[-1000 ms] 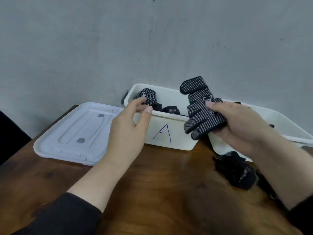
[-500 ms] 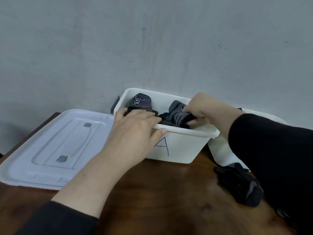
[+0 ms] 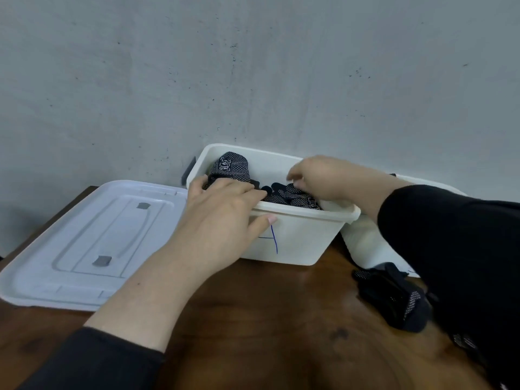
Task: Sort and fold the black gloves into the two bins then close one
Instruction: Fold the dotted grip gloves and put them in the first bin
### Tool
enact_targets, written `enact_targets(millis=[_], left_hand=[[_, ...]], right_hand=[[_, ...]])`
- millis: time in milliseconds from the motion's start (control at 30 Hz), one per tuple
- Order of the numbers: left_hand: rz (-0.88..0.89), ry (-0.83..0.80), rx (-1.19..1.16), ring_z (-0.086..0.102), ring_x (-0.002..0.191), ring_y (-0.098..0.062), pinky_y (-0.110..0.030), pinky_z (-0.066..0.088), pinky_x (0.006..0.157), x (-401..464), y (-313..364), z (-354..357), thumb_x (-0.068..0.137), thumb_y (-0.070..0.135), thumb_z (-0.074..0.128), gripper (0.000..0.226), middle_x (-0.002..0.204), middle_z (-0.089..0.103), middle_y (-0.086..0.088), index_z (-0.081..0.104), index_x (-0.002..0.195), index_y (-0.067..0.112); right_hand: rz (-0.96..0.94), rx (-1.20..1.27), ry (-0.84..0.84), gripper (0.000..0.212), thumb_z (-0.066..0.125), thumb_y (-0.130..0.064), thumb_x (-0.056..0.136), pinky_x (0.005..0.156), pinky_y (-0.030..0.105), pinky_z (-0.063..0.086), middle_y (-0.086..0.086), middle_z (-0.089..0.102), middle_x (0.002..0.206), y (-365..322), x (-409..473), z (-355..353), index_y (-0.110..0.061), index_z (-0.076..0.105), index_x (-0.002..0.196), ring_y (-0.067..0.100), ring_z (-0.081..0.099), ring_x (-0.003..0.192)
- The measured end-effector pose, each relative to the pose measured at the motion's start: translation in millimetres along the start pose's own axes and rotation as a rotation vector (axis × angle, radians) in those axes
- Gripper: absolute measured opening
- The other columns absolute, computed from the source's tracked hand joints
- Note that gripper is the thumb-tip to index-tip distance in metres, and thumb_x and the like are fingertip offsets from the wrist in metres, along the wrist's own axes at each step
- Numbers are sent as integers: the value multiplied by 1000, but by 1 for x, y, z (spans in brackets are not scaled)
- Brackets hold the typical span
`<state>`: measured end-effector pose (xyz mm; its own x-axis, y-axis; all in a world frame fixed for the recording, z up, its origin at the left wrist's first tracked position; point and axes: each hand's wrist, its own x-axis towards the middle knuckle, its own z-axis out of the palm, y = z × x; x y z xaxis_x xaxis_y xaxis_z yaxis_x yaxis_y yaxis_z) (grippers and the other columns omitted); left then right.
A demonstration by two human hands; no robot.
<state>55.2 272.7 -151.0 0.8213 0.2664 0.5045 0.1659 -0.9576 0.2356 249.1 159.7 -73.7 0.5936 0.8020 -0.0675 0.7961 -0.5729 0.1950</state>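
A white bin marked A [image 3: 304, 240] stands on the wooden table against the wall. My left hand [image 3: 222, 215] grips its front rim, fingers inside and thumb on the outer wall. One folded black dotted glove [image 3: 230, 166] stands at the bin's back left. Another black glove [image 3: 292, 197] lies in the middle of the bin. Just above that glove hovers my right hand [image 3: 323, 175] with loosely bent fingers that hold nothing. A second white bin [image 3: 363, 246] sits to the right, mostly hidden by my right sleeve.
The white lid [image 3: 92, 237] lies flat on the table to the left of bin A. A heap of black gloves [image 3: 394, 299] rests on the table at the right, in front of the second bin. A grey wall stands directly behind the bins.
My right hand carried the glove into bin A, set it down and let go. My left hand moved onto the bin's front rim and took hold.
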Motion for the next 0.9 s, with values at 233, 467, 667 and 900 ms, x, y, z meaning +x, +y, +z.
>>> enact_targets(millis=[233,467,667,900], left_hand=[[155,421,-237,62,116,-23,-44,40,106,-15,40,9,100,38,51,35,116,71,-1,75,108,13],[-31,19,-518,55,112,-4,-26,47,96,-87,135,56,102,39,42,36,119,63,13,63,128,26],[-38,-235,-469,49,126,-4,-17,36,101,-109,192,76,106,26,42,39,140,52,14,48,145,28],[-27,-316,-343,54,126,-19,-37,44,105,-120,234,96,106,28,45,38,144,52,6,50,143,25]], right_hand=[[82,524,575,23,53,-35,102,72,33,45,-3,72,92,-1,-90,-28,-22,72,98,19,62,86],[67,617,590,13,55,-29,99,81,26,50,-16,62,99,-12,-254,107,-23,67,98,5,60,93],[174,530,436,27,54,-29,101,109,35,46,-8,52,145,10,-323,193,-23,66,125,10,48,133],[143,611,555,16,59,-19,98,94,33,51,-5,63,119,33,-332,204,-16,68,110,15,61,107]])
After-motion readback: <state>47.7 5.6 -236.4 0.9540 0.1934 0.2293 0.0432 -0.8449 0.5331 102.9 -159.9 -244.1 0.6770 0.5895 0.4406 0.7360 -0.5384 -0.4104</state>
